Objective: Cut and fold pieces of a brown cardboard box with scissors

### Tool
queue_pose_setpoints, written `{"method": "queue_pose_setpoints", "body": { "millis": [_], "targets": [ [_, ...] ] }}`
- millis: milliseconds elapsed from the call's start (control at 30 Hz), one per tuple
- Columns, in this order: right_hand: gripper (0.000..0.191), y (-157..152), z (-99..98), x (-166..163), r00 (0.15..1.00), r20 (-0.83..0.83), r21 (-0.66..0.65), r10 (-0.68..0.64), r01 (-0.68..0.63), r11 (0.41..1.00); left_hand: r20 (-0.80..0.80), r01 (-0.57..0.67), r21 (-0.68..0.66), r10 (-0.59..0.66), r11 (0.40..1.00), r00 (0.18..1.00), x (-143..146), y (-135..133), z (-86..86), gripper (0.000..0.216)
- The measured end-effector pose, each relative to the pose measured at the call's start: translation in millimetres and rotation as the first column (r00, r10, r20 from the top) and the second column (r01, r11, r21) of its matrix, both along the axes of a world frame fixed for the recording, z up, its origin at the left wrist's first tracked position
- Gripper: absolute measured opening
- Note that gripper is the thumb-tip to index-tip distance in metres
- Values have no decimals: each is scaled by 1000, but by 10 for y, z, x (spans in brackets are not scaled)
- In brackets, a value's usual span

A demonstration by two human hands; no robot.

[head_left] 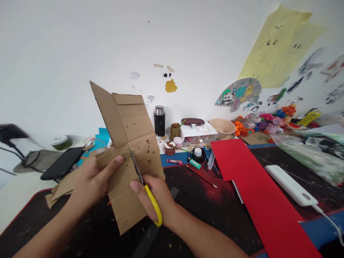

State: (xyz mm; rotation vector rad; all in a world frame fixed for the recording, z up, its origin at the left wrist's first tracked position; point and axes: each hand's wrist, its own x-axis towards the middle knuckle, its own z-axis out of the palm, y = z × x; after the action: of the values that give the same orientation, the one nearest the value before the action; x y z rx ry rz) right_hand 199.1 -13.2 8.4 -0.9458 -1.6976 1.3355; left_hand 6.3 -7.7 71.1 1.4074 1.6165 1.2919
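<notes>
Single head-worn view looked forward and down, close above left hand [90, 182] and right hand [157, 197], across desk [204, 206] toward far wall [67, 53].

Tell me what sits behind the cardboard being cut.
Behind the cardboard, held by the left hand and cut with scissors in the right hand, blue paper and cardboard scraps peek out at its left edge, white wall above. The desk directly behind is covered.

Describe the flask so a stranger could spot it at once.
Look along the white wall behind the desk. Just right of the cardboard stands the flask, left of a white box. It alone is tall, black and silver-capped.
</notes>
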Motion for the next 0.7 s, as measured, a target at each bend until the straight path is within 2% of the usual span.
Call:
{"method": "queue_pose_setpoints", "body": {
  "millis": [133,467,633,700],
  "targets": [
    [47,-16,-25,-22,1000,5,-19,-3,3,1000,18,-10,0,10,1000,1000,18,-11,12,51],
    [52,18,24,47,999,-8,35,39,-39,999,62,16,-31,-14,999,998,23,5,7,51],
    [50,47,23,45,992,-118,-65,33,-41,997,25,31,-18,-31,999,999,144,-56,22,60],
    [52,73,36,50,989,-143,-113,37,-54,992,-3,2,14,-2,1000,1000,213,-88,34,62]
  ]
}}
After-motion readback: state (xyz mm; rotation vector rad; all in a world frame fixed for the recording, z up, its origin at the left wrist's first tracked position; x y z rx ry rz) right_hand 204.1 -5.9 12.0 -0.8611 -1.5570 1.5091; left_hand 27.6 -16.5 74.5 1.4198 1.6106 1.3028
